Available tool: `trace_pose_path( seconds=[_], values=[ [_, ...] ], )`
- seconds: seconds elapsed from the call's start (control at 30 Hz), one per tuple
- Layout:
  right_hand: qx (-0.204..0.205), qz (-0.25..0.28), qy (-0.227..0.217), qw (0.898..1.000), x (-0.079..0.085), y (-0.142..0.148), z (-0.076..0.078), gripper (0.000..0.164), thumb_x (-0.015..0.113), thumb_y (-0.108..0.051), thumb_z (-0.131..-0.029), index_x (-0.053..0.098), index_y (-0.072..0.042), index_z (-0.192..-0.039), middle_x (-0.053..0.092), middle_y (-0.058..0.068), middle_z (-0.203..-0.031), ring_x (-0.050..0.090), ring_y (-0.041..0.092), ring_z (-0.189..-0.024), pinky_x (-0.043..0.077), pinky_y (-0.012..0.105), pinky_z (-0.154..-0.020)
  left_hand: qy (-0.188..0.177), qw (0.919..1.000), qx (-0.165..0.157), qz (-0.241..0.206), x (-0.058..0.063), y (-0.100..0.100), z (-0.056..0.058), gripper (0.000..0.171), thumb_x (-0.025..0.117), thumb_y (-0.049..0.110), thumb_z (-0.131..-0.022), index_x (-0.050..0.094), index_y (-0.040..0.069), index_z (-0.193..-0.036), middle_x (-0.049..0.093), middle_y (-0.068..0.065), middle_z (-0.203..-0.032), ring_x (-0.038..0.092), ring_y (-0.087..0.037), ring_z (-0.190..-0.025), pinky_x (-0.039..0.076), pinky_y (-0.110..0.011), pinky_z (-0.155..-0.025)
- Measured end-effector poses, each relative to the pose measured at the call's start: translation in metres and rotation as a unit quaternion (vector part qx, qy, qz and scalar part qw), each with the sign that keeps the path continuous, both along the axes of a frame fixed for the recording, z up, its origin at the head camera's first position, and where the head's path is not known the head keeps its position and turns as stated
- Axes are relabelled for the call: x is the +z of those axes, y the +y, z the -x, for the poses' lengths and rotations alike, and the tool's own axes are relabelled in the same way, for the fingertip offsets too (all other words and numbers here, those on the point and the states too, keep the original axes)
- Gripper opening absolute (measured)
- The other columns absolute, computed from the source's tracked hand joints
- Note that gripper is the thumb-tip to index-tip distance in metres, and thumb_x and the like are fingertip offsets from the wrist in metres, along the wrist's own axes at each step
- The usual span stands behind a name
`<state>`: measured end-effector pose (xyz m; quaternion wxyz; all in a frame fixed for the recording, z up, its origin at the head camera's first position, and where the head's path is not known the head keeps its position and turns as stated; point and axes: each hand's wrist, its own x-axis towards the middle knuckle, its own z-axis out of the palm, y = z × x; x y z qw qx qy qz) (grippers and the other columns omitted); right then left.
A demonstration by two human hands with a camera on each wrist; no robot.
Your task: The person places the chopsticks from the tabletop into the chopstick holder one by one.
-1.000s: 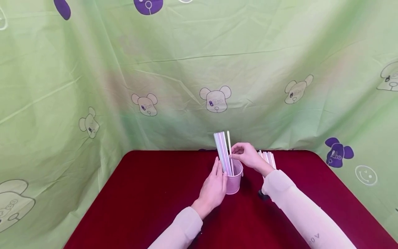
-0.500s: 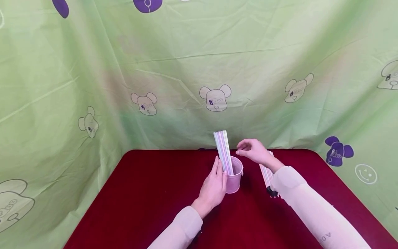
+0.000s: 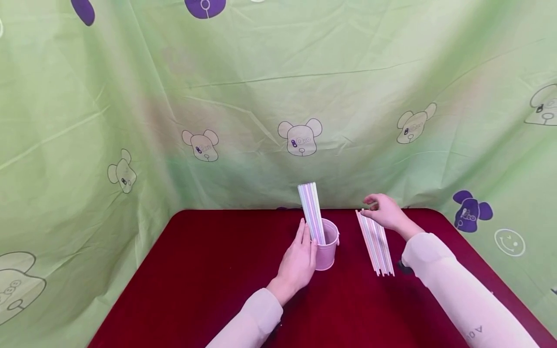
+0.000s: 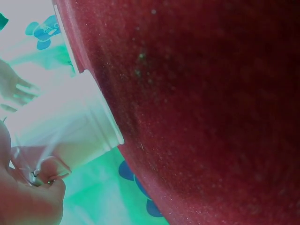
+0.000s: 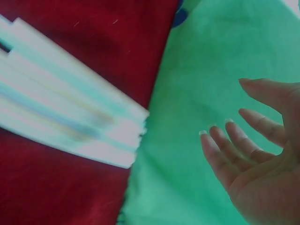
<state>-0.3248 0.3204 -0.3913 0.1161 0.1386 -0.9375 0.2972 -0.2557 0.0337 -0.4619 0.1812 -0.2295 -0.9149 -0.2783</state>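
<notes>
A small pink bucket (image 3: 325, 258) stands upright on the table, with a bundle of pastel drinking straws (image 3: 311, 208) leaning left inside it. My left hand (image 3: 295, 267) holds the bucket at its left front, thumb near the rim and fingers up along the side. In the left wrist view the pale bucket (image 4: 70, 117) shows its wire handle beside my thumb. More drinking straws (image 3: 377, 249) lie side by side on the table to the right. Over their far ends hovers my right hand (image 3: 386, 212), fingers loosely bent and apart, holding nothing; the right wrist view shows those straws (image 5: 70, 103) blurred.
A dark red cloth covers the table (image 3: 209, 270). Right behind its far edge hangs a green curtain (image 3: 243, 179) printed with bear heads, which also closes off both sides. A black wrist strap part (image 3: 404, 267) shows beneath my right sleeve.
My right hand let go of a single yellowish straw at the bucket, then moved right to the straws on the table, uncovering them. The left hand and bucket stayed put.
</notes>
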Motion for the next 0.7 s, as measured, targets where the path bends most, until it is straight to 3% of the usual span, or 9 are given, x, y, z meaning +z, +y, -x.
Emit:
trace_pose_path(
  seconds=[0.33, 0.5, 0.7],
  values=[
    [-0.037, -0.01, -0.033, 0.999, -0.035, 0.034, -0.002, 0.037, 0.069, -0.007, -0.076, 0.06, 0.011, -0.107, 0.062, 0.03, -0.103, 0.06, 0.04, -0.092, 0.047, 0.045, -0.077, -0.002, 1.0, 0.002, 0.004, -0.002, 0.0, 0.001, 0.055, 0.027, 0.035, -0.103, 0.024, 0.005, -0.149, 0.012, -0.006, -0.157, 0.046, -0.02, -0.126, 0.047, -0.034, -0.093],
    [-0.06, 0.058, -0.086, 0.993, -0.055, 0.045, -0.004, 0.036, 0.067, -0.001, -0.077, 0.056, 0.016, -0.107, 0.059, 0.034, -0.103, 0.066, 0.033, -0.079, 0.054, 0.034, -0.067, -0.001, 1.0, 0.003, 0.005, -0.002, 0.0, 0.001, 0.056, 0.026, 0.036, -0.103, 0.024, 0.005, -0.149, 0.013, -0.007, -0.157, 0.046, -0.02, -0.126, 0.047, -0.033, -0.093],
    [-0.076, 0.135, -0.141, 0.978, -0.068, 0.048, -0.007, 0.035, 0.062, 0.004, -0.08, 0.05, 0.022, -0.108, 0.059, 0.033, -0.097, 0.067, 0.03, -0.076, 0.057, 0.037, -0.065, 0.003, 1.0, 0.004, 0.002, -0.003, 0.0, 0.001, 0.055, 0.029, 0.034, -0.102, 0.024, 0.005, -0.148, 0.012, -0.006, -0.157, 0.044, -0.02, -0.127, 0.046, -0.033, -0.095]
  ],
)
